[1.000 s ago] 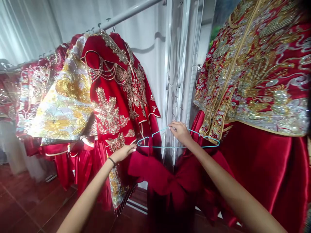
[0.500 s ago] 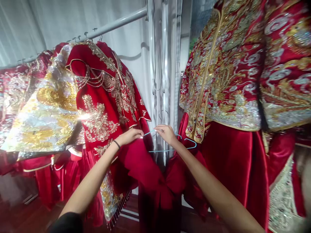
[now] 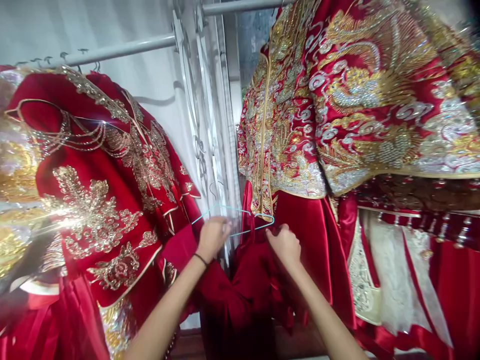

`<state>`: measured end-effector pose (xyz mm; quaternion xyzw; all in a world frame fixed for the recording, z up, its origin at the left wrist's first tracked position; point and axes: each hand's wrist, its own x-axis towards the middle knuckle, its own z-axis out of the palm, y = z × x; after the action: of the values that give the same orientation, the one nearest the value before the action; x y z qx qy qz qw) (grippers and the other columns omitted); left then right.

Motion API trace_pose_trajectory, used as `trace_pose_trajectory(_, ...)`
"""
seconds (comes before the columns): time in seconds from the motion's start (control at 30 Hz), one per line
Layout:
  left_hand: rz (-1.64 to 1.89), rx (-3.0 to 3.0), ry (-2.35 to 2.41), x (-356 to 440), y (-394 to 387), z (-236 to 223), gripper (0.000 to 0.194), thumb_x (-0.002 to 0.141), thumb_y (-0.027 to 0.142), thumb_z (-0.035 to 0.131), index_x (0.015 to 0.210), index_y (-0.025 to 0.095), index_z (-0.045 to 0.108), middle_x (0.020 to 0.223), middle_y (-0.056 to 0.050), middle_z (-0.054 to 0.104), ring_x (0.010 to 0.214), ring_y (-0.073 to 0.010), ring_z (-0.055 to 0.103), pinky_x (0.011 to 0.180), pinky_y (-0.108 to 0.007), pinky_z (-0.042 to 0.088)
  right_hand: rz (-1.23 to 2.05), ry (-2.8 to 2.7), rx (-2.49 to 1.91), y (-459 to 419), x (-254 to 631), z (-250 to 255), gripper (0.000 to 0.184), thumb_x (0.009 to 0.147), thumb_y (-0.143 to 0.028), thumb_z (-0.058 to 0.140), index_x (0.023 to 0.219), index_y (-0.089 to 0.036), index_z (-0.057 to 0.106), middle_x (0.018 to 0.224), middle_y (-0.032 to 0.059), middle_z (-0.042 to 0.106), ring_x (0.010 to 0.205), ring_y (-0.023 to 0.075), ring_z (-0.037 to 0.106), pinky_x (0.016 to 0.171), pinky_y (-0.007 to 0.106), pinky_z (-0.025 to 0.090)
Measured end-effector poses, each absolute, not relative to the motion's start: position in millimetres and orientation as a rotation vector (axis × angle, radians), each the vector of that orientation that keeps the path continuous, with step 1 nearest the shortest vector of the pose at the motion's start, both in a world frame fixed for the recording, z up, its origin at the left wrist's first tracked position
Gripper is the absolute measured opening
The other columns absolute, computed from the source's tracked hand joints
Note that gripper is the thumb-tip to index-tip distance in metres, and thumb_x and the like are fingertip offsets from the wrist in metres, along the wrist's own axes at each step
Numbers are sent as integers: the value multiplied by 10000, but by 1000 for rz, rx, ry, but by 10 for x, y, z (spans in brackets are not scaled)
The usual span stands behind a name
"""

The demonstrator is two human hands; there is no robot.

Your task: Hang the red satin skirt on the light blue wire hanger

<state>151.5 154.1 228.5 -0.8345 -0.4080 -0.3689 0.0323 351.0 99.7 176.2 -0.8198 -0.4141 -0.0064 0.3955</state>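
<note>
From my station, the head camera shows a white curtain (image 3: 153, 120) behind racked garments. On the right, embroidered jackets (image 3: 375, 95) in red and gold hang above a red skirt (image 3: 311, 240); on the left, a red jacket (image 3: 116, 175) with gold ornament hangs under a rail (image 3: 131, 47). Metal uprights (image 3: 210, 115) stand between the two groups. At centre, in front of me, is the dark red dress (image 3: 240, 295); one strap lies at the right shoulder of the light-blue hanger (image 3: 234, 209), whose hook points upward before the uprights. My left hand (image 3: 213, 237) overlaps the hanger's left portion, fingers bent; blur prevents me from confirming a grip. My right hand (image 3: 285, 245) is located just beside the hanger's right end, thumb extended, fingers curled inward; I cannot tell whether cloth is pinched there. A black band (image 3: 201, 259) encircles the left wrist.
</note>
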Motion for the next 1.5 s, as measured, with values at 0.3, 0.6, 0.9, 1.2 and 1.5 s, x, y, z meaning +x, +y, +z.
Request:
trace_pose_trajectory(0.3, -1702, -3034, -1210, 2395, 1924, 1740, 253, 803, 356, 426, 635, 167, 438, 555, 51, 413, 551, -98, 429, 565, -226, 361, -60, -1192, -2054, 1151, 3831, 1862, 244, 808, -241, 416, 810, -119, 627, 815, 157, 668, 801, 235, 633, 635, 265, 412)
trace_pose_trajectory(0.6, -1764, -3055, -1231, 2277, 1976, 1703, 293, 753, 265, 442, 485, 161, 386, 480, 44, 373, 505, -86, 361, 495, -220, 287, -216, -1440, -1919, 1294, 3018, 2306, 225, 816, -191, 421, 887, -116, 621, 797, 129, 662, 734, 217, 625, 594, 258, 415)
trace_pose_trajectory(0.9, -1731, -2980, -1230, 2113, 1678, 1711, 243, 792, 191, 390, 670, 129, 590, 757, -78, 636, 740, -182, 557, 725, -331, 437, -143, -1443, -1493, 1146, 3050, 1735, 441, 904, -323, 286, 1267, -137, 454, 1051, 136, 616, 923, 225, 584, 791, 342, 448)
trace_pose_trajectory(1.2, -1725, -2949, -1419, 2139, 1373, 1430, 418, 802, 184, 423, 1202, 100, 504, 1248, -159, 533, 1150, -225, 496, 1006, -405, 356, -35, -1584, -1482, 1306, 3407, 1820, 387, 842, -352, 414, 1188, -231, 537, 1227, 37, 548, 1155, 200, 437, 979, 391, 296)
trace_pose_trajectory(1.5, -1597, -1749, -1825, 938, 1303, 2135, 370, 790, 334, 458, 1074, 129, 575, 1117, -146, 594, 1070, -272, 514, 935, -430, 390, -64, -1320, -1629, 1262, 3356, 1907, 547, 751, -509, 499, 1174, -165, 538, 1260, 114, 508, 1181, 279, 382, 967, 434, 290)
